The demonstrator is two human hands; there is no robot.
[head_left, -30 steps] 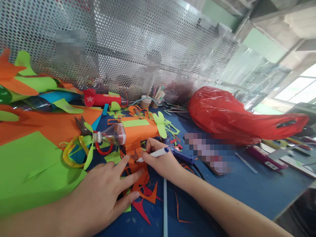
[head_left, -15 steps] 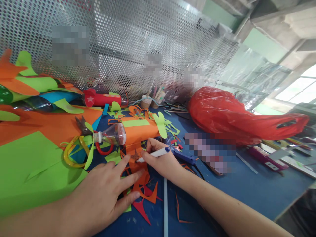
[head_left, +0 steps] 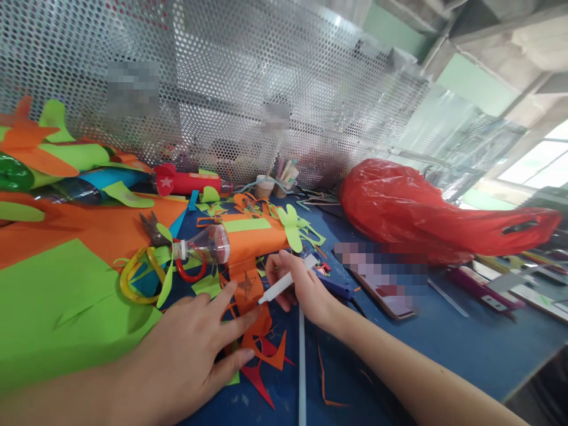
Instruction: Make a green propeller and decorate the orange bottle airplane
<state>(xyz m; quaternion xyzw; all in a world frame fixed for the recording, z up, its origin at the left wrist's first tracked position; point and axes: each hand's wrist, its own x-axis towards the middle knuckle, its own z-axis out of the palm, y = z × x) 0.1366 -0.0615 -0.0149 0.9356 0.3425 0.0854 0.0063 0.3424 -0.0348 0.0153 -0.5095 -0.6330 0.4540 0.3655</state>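
Observation:
My right hand (head_left: 306, 290) grips a white marker (head_left: 286, 285), its lower end close to the fingertips of my left hand. My left hand (head_left: 195, 340) lies flat with fingers spread, two fingertips touching an orange paper strip (head_left: 248, 269). A dark outlined star (head_left: 248, 287) is drawn on that strip. Just beyond lies a clear plastic bottle (head_left: 202, 245) wrapped in orange paper (head_left: 257, 236), with green paper pieces on it. Left of the bottle neck are yellow-handled scissors (head_left: 126, 284), partly covered by green paper.
Paper scraps (head_left: 260, 378) lie around my hands. Green sheets (head_left: 66, 307) spread at left, near other paper-covered bottles (head_left: 190, 182). A blue-handled tool (head_left: 335, 287) with a cord, a pale stick (head_left: 302, 367) and a red plastic bag (head_left: 399, 207) are to the right. Perforated metal (head_left: 222, 77) stands behind.
My right hand has drawn back to the right with the marker, whose tip has left the star. The marker's grip looks changed. My left hand stays on the strip.

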